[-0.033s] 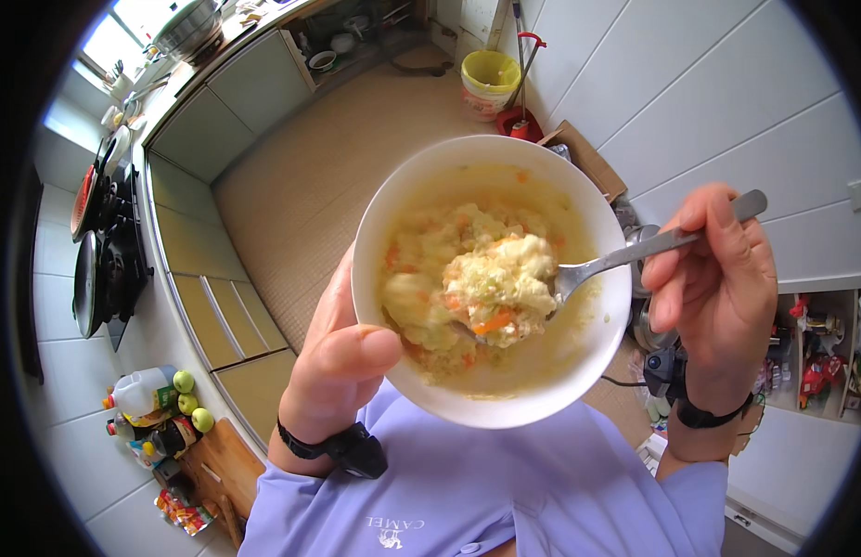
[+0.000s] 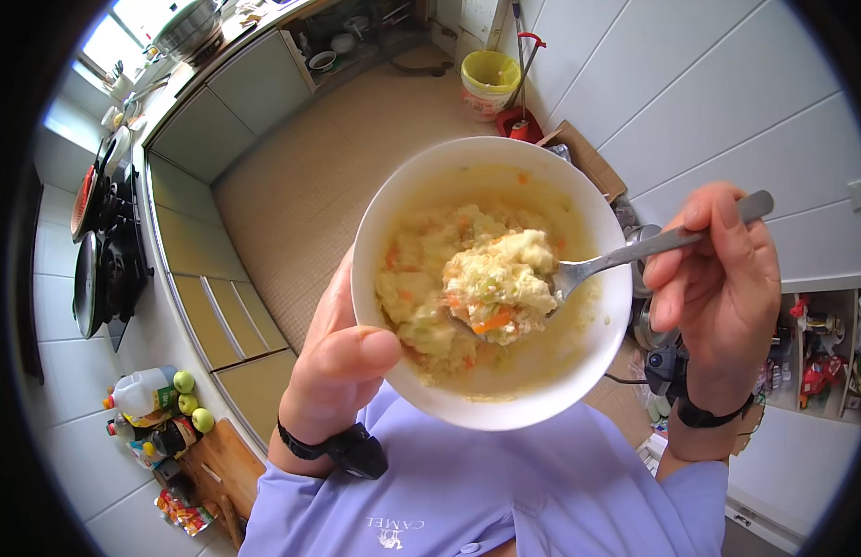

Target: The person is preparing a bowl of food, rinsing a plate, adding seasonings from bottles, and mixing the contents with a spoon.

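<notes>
A white bowl (image 2: 491, 408) is held up in front of me by my left hand (image 2: 342, 357), whose thumb presses on the rim at the lower left. Inside is a pale yellow, soupy egg-like mixture (image 2: 421, 316) with orange and green bits. My right hand (image 2: 713, 269) pinches the handle of a metal spoon (image 2: 639, 251), which reaches over the bowl's right rim with a heaped lump of the mixture (image 2: 500, 283) on it. Black straps with small devices are on both my wrists.
At left are a counter with black stove (image 2: 120, 251) and pans, a jug (image 2: 143, 390), several green apples (image 2: 186, 404) and a wooden board (image 2: 226, 473). Behind the bowl stand a lined bucket (image 2: 489, 84) and cardboard box (image 2: 593, 162). At right is a stocked shelf (image 2: 825, 353).
My right hand and the spoon's handle have shifted very slightly to the right; the bowl has barely moved.
</notes>
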Tool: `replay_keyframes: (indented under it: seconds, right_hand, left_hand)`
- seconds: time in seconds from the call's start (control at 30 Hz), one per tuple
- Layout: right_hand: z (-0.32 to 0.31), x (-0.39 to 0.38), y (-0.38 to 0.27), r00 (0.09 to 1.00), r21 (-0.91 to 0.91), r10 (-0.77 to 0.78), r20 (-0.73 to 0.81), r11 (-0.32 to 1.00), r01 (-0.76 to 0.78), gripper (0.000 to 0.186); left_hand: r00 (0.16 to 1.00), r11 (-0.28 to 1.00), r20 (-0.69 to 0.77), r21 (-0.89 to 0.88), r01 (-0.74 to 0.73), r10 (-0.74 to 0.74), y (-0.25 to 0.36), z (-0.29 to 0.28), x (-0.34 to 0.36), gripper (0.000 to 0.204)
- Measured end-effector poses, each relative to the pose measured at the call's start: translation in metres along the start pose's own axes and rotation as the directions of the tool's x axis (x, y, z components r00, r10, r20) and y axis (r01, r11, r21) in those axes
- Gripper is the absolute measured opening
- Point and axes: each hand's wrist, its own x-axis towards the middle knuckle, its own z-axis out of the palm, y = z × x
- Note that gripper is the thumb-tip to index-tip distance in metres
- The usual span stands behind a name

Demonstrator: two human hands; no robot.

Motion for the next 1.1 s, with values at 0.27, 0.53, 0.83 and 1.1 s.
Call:
replay_keyframes:
  seconds: [0.27, 0.53, 0.83, 1.1]
  right_hand:
    - [-0.014, -0.006, -0.003, 0.838, -0.271, -0.412, 0.358, 0.813, 0.515, 0.030]
    - [-0.022, -0.012, -0.012, 0.800, -0.320, -0.529, 0.284, 0.734, 0.599, 0.032]
    - [-0.007, -0.019, -0.006, 0.892, -0.169, -0.324, 0.316, 0.906, 0.389, 0.032]
    - [-0.007, -0.010, 0.001, 0.983, 0.027, 0.018, 0.181, 0.999, -0.023, 0.031]
  left_hand:
    - [0.999, 0.994, 0.014, -0.096, 0.043, -0.042, 0.003, 0.005, -0.005, 0.089]
    - [1.000, 0.999, -0.017, -0.039, -0.004, 0.004, 0.003, 0.006, -0.002, 0.090]
    - [0.999, 0.999, -0.010, 0.000, 0.045, -0.045, 0.005, 0.004, -0.001, 0.092]
    - [1.000, 1.000, -0.012, 0.005, 0.013, -0.013, 0.006, 0.006, -0.003, 0.094]
